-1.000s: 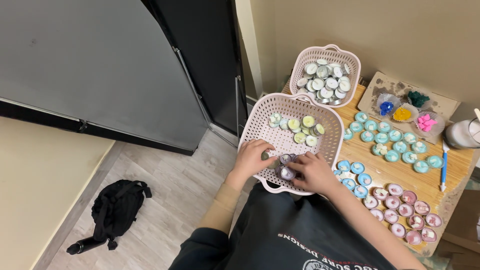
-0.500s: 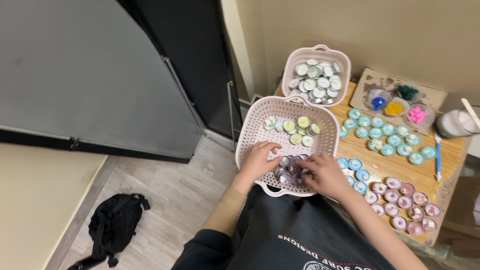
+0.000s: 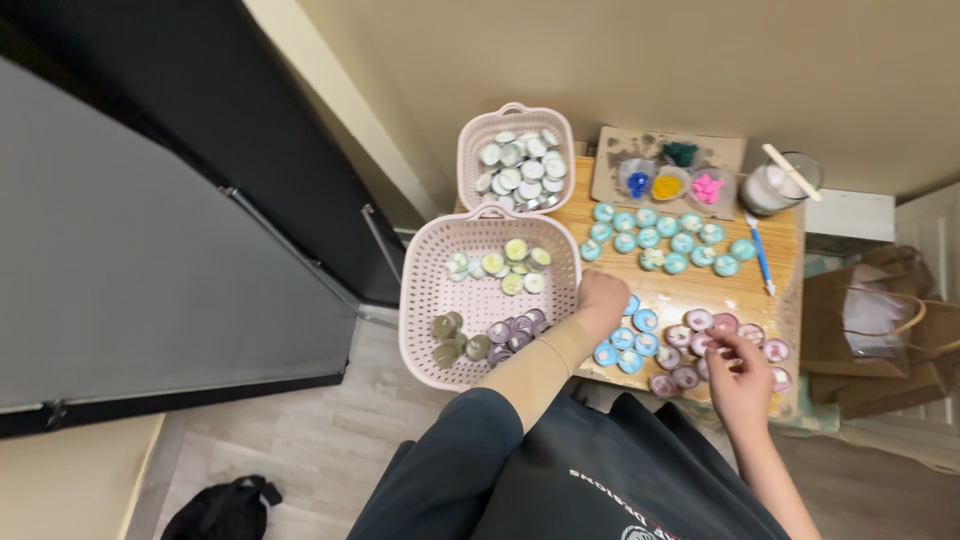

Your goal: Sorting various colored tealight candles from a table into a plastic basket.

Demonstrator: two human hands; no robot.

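We are resting our left hand (image 3: 603, 296) at the right rim of the large pink basket (image 3: 428, 290), just beside the blue tealight candles (image 3: 630, 340) lying flat on the desk (image 3: 690, 290). Our right hand (image 3: 740, 385) is touching the pink tealight candles (image 3: 715, 325), which are sitting upright in a loose cluster near the desk's front edge.

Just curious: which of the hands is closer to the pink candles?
Right. The right hand is touching the pink candles, while the left hand rests apart, at the big basket edge.
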